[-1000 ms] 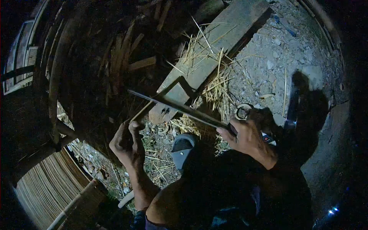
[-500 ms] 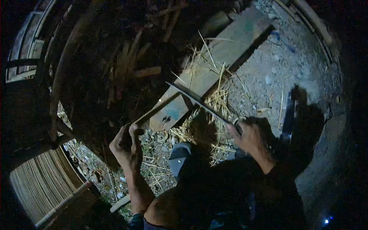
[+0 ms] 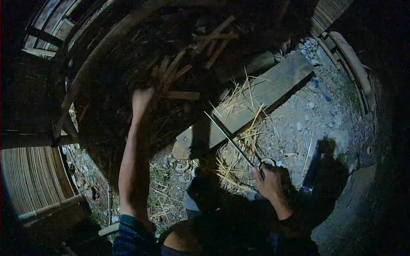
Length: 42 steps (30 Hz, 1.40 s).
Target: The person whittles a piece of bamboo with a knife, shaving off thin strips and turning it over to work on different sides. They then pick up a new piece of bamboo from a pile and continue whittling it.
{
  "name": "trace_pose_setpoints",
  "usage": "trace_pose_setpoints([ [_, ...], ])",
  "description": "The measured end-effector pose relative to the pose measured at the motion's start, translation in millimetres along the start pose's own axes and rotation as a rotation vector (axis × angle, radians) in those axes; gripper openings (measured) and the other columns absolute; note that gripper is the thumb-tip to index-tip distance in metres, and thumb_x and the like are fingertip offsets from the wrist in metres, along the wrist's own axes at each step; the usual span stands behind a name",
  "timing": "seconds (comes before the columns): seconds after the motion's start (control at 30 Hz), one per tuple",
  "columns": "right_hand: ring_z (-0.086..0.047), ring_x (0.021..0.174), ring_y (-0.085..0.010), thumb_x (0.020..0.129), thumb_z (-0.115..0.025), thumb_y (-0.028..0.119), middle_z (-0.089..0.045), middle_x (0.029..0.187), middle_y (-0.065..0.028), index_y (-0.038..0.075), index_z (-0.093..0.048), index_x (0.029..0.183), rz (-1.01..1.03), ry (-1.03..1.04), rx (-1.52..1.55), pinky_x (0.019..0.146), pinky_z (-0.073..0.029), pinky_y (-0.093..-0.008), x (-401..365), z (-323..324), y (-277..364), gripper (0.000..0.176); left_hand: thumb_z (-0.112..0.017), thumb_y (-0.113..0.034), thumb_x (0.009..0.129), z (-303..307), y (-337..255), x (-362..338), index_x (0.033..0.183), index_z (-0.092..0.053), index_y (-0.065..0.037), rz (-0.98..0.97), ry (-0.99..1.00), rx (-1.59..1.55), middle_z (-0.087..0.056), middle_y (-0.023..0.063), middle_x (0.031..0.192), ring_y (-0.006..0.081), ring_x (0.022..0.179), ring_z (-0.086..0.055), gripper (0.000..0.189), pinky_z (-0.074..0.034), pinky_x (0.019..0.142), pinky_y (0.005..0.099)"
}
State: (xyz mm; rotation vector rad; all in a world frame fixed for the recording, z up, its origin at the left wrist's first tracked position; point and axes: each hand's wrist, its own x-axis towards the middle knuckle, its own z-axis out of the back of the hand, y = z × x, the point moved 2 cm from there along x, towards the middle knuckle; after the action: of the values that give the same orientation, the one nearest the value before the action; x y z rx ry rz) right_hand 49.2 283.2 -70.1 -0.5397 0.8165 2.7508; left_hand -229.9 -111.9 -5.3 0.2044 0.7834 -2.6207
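A long thin blade [image 3: 230,140] slants up and left over the near part of a wooden plank [image 3: 256,96]. My right hand [image 3: 270,183] is closed round its handle, near a dark ring. My left hand [image 3: 143,100] is stretched forward at the edge of the dark area, beside split wood pieces [image 3: 181,95]; its fingers are blurred, and whether it holds anything is hidden. Straw-like strips [image 3: 237,104] lie across the plank, with more strips [image 3: 230,170] heaped on the ground beside it.
Slatted bamboo panels [image 3: 36,181] stand at the lower left. A pole [image 3: 352,64] lies along the upper right. Stony ground [image 3: 294,123] spreads right of the plank. Part of a foot [image 3: 191,200] shows below the plank's near end.
My left hand has moved up and forward from the plank's near end, where it held a thin strip. My right hand still holds the blade, and the camera view has shifted.
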Motion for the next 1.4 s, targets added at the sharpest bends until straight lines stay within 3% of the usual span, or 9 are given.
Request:
trace_pose_setpoints([
  [0.27,-0.059,0.064,-0.0449,0.093,-0.059,0.039,-0.06,0.068,-0.025,0.001,-0.066,0.086,0.105,-0.076,0.07,0.058,-0.045,-0.0487,2,-6,-2,0.039,-0.06,-0.015,0.096,-33,46,5,0.132,-0.053,-0.002,-0.004,0.144,0.252,-0.069,0.0151,0.106,0.0166,0.096,-0.066,0.039,-0.05,0.084,0.0273],
  [0.7,-0.06,0.069,-0.0459,0.093,-0.057,0.039,-0.062,0.073,-0.0268,0.0,-0.067,0.09,0.105,-0.095,-0.004,0.061,-0.047,-0.048,1,-14,-12,0.041,-0.061,-0.016,0.096,-16,30,28,0.128,-0.055,-0.002,-0.154,0.039,0.144,-0.069,0.0148,0.106,0.0178,0.097,-0.065,0.036,-0.05,0.085,0.029],
  [0.8,-0.059,0.069,-0.0458,0.094,-0.057,0.038,-0.062,0.073,-0.0264,-0.001,-0.067,0.089,-0.004,0.047,0.11,0.061,-0.046,-0.0477,3,-5,1,0.04,-0.061,-0.016,0.095,-15,11,39,0.127,-0.056,-0.001,-0.254,0.017,0.095,-0.069,0.0148,0.106,0.0181,0.097,-0.065,0.035,-0.05,0.085,0.0294],
  [0.87,-0.06,0.069,-0.0456,0.094,-0.056,0.038,-0.062,0.073,-0.0265,-0.001,-0.067,0.089,0.074,-0.05,-0.05,0.061,-0.046,-0.0479,5,-16,-13,0.041,-0.061,-0.016,0.095,-22,-3,48,0.127,-0.056,-0.001,-0.326,0.014,0.074,-0.069,0.0147,0.106,0.0183,0.097,-0.065,0.035,-0.05,0.085,0.0297],
  [0.97,-0.061,0.07,-0.0449,0.094,-0.056,0.038,-0.063,0.075,-0.0266,-0.001,-0.067,0.09,0.13,-0.109,-0.022,0.062,-0.047,-0.0477,0,-28,-27,0.041,-0.061,-0.016,0.095,-39,-23,62,0.126,-0.057,-0.001,-0.382,0.023,0.082,-0.069,0.0147,0.106,0.0186,0.097,-0.065,0.034,-0.05,0.085,0.0301],
  [1.03,-0.061,0.074,-0.047,0.094,-0.056,0.039,-0.063,0.079,-0.0287,-0.005,-0.066,0.089,0.105,-0.184,-0.044,0.065,-0.047,-0.0483,-1,-20,-9,0.045,-0.061,-0.016,0.095,-43,-29,65,0.125,-0.057,-0.001,-0.391,0.012,0.101,-0.068,0.0146,0.106,0.0188,0.097,-0.065,0.034,-0.05,0.085,0.0303],
  [1.13,-0.06,0.076,-0.0489,0.093,-0.056,0.041,-0.062,0.079,-0.0309,-0.008,-0.065,0.087,0.014,-0.051,-0.063,0.068,-0.047,-0.0503,1,-22,-21,0.05,-0.061,-0.017,0.095,-45,-26,64,0.124,-0.057,-0.001,-0.378,-0.014,0.111,-0.068,0.0146,0.106,0.019,0.097,-0.065,0.033,-0.05,0.085,0.0307],
  [1.27,-0.059,0.074,-0.0493,0.093,-0.056,0.04,-0.061,0.074,-0.0305,-0.007,-0.065,0.083,0.124,-0.117,-0.032,0.068,-0.046,-0.0519,0,-18,-11,0.049,-0.061,-0.017,0.095,-37,-7,50,0.123,-0.058,-0.001,-0.343,-0.076,0.11,-0.068,0.0145,0.106,0.0194,0.097,-0.065,0.032,-0.05,0.085,0.0312],
  [1.4,-0.06,0.075,-0.0483,0.094,-0.055,0.037,-0.061,0.075,-0.0303,-0.007,-0.065,0.086,0.053,-0.014,-0.014,0.068,-0.046,-0.0521,2,-8,0,0.046,-0.061,-0.017,0.095,-30,11,32,0.122,-0.059,-0.001,-0.307,-0.159,0.102,-0.068,0.0144,0.106,0.0198,0.097,-0.065,0.031,-0.05,0.085,0.0318],
])
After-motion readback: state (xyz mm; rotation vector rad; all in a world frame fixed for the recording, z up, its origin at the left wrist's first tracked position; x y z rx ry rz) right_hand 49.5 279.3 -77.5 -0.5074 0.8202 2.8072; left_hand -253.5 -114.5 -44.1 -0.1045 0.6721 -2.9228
